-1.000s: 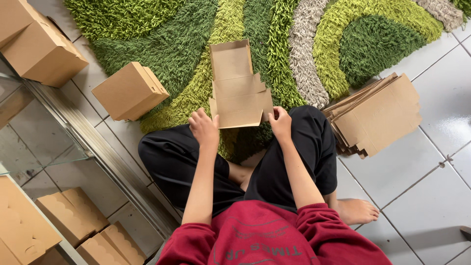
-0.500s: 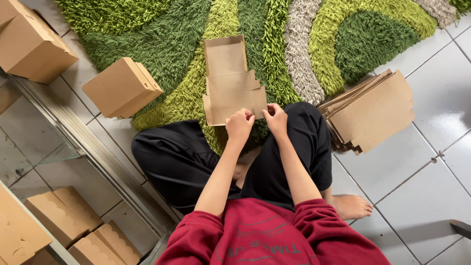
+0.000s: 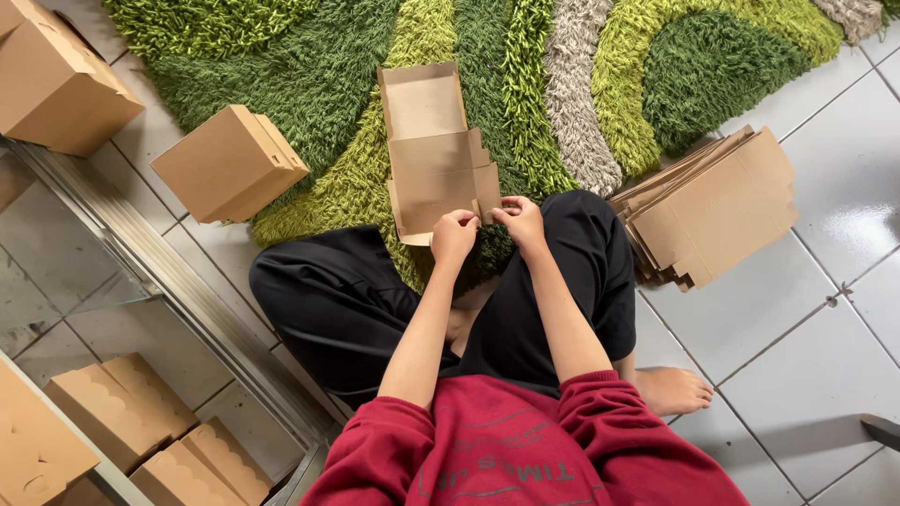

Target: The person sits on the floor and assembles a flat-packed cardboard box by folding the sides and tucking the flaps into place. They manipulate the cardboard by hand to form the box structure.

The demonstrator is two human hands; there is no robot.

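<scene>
A flat, partly folded brown cardboard box blank (image 3: 433,150) lies in front of me over a shaggy green rug (image 3: 309,75). My left hand (image 3: 454,236) pinches its near edge, and my right hand (image 3: 521,219) grips the near right corner flap. Both hands sit close together at the blank's lower right. I sit cross-legged in black trousers and a red top.
A stack of flat cardboard blanks (image 3: 712,208) lies on the white tiles to my right. A folded brown box (image 3: 230,164) rests at the rug's left edge, another (image 3: 56,84) at far left. More boxes (image 3: 141,431) sit under a glass panel lower left.
My left hand has moved right along the blank's near edge, from the left corner to beside my right hand. The blank has shifted slightly away from me.
</scene>
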